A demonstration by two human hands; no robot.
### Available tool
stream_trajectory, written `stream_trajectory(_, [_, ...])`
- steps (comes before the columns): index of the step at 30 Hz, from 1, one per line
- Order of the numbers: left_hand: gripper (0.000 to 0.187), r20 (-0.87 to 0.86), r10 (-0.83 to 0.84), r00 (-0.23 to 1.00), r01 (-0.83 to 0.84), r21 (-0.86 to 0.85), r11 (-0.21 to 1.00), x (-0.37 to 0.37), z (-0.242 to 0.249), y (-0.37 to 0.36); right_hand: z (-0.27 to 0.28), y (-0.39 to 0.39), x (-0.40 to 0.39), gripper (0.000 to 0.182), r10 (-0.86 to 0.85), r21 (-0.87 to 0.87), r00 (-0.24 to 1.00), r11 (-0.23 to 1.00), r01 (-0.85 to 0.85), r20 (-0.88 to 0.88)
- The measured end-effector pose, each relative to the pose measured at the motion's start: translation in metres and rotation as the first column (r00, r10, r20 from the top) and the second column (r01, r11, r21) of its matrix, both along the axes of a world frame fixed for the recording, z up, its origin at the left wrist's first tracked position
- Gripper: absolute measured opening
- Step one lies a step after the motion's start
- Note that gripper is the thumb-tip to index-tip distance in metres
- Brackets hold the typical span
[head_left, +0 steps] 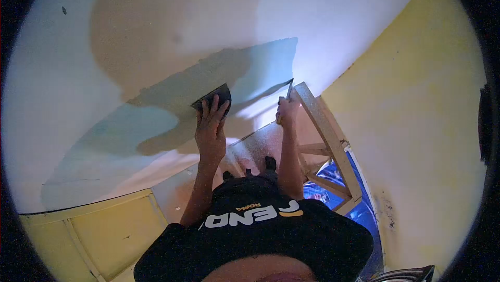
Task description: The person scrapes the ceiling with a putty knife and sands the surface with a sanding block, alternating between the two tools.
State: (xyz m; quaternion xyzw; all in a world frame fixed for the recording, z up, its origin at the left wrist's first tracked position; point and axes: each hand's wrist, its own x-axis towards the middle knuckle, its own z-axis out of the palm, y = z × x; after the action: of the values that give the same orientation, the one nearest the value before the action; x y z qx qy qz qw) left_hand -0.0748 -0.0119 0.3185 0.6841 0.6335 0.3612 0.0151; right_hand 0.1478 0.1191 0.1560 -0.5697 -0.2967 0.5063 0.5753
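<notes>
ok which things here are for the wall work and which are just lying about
For the wall work:
- dark flat plate, in the left hand
- thin-bladed tool, in the right hand
- blue-grey patch on the wall

Seemingly just about:
- wooden frame, possibly a support
- blue sheeting

Wall (pixel 250 58): whitish, with a blue-green patch. Right-hand wall (pixel 416 99): yellow, with dark smudges low down. Shirt (pixel 312 235): black, bearing white lettering and smaller orange lettering. Panelling (pixel 112 230): yellow. Sheeting (pixel 363 214): bright blue. Wooden frame (pixel 325 131): tan-brown.
</notes>
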Motion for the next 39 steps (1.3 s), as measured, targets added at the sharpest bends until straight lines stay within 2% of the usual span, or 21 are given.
stream_trajectory(3, [0.040,0.007,-0.007,1.000,0.007,0.005,1.000,0.001,0.002,0.002,-0.001,0.003,-0.005,0.065,0.003,0.121,0.999,0.993,-0.007,0.033])
stream_trajectory(5, [0.040,0.023,-0.001,1.000,0.001,0.003,1.000,0.001,0.004,0.002,0.005,0.004,0.012,0.067,0.093,0.051,0.993,0.994,-0.097,0.075])
stream_trajectory(7, [0.040,0.027,-0.001,1.000,0.001,-0.001,1.000,0.001,0.002,-0.006,-0.013,0.007,0.014,0.070,0.110,-0.116,0.993,0.988,-0.104,0.045])
stream_trajectory(9, [0.040,0.016,-0.003,1.000,0.002,0.029,1.000,-0.002,-0.001,-0.001,-0.024,0.000,-0.003,0.068,0.023,0.008,0.997,1.000,-0.024,0.068])
stream_trajectory(12, [0.041,-0.016,0.006,1.000,-0.006,0.036,0.999,-0.001,0.002,-0.002,-0.059,0.028,0.010,0.069,0.013,0.071,0.987,0.997,-0.024,0.157])
stream_trajectory(15, [0.041,0.029,-0.001,1.000,0.001,0.018,1.000,-0.001,0.005,-0.005,-0.011,0.016,0.012,0.074,0.059,-0.107,0.995,0.992,-0.067,-0.081])
stream_trajectory(17, [0.041,0.026,-0.011,1.000,0.009,0.059,0.998,-0.005,-0.001,0.001,-0.074,0.028,-0.001,0.080,-0.008,0.180,1.000,0.984,0.003,0.027])
stream_trajectory(19, [0.040,0.012,-0.004,1.000,0.004,0.043,0.999,-0.002,-0.004,0.000,-0.083,0.022,-0.003,0.086,-0.039,0.254,0.998,0.967,0.028,0.039])
stream_trajectory(21, [0.040,-0.020,0.019,1.000,-0.019,0.008,1.000,-0.002,-0.004,-0.001,-0.087,0.018,-0.002,0.089,-0.008,0.161,1.000,0.987,0.005,0.017])
stream_trajectory(24, [0.039,0.050,0.005,0.999,-0.006,0.014,1.000,0.000,0.000,-0.001,-0.079,0.014,-0.003,0.089,0.062,0.053,0.994,0.996,-0.067,0.089])
stream_trajectory(27, [0.038,0.042,0.006,0.999,-0.007,0.014,1.000,0.000,0.002,-0.003,-0.045,0.005,-0.011,0.073,0.021,0.036,1.000,0.999,-0.021,0.004])
stream_trajectory(28, [0.038,0.029,0.005,1.000,-0.005,0.016,1.000,-0.001,0.002,-0.005,-0.046,0.009,-0.005,0.070,0.024,0.040,0.997,0.999,-0.027,0.074])
stream_trajectory(31, [0.038,0.001,-0.003,1.000,0.003,0.025,1.000,-0.002,0.002,-0.002,-0.058,0.013,-0.004,0.071,-0.035,0.152,0.987,0.988,0.010,0.158])
stream_trajectory(32, [0.039,-0.003,-0.005,1.000,0.005,0.031,1.000,-0.002,0.001,-0.001,-0.063,0.012,-0.007,0.073,-0.061,0.168,0.992,0.985,0.042,0.113])
stream_trajectory(34, [0.039,-0.002,-0.011,1.000,0.011,0.054,0.998,-0.004,0.001,-0.001,-0.044,0.013,-0.005,0.078,0.033,0.062,0.998,0.997,-0.036,0.055])
stream_trajectory(35, [0.039,0.003,-0.018,1.000,0.018,0.064,0.998,-0.004,0.000,-0.001,-0.030,0.016,0.009,0.081,0.148,-0.063,0.989,0.987,-0.146,0.028])
stream_trajectory(37, [0.039,0.008,-0.019,1.000,0.018,0.048,0.999,-0.003,-0.001,-0.007,-0.040,0.011,0.015,0.082,0.158,-0.098,0.987,0.983,-0.156,0.006])
stream_trajectory(38, [0.039,0.007,-0.009,1.000,0.009,0.040,0.999,-0.002,0.000,-0.005,-0.044,0.012,0.004,0.081,0.058,0.007,0.998,0.998,-0.059,0.018])
stream_trajectory(39, [0.039,0.006,0.003,1.000,-0.003,0.027,1.000,-0.002,0.001,-0.004,-0.033,0.009,0.000,0.077,0.021,0.031,1.000,0.999,-0.022,0.019])
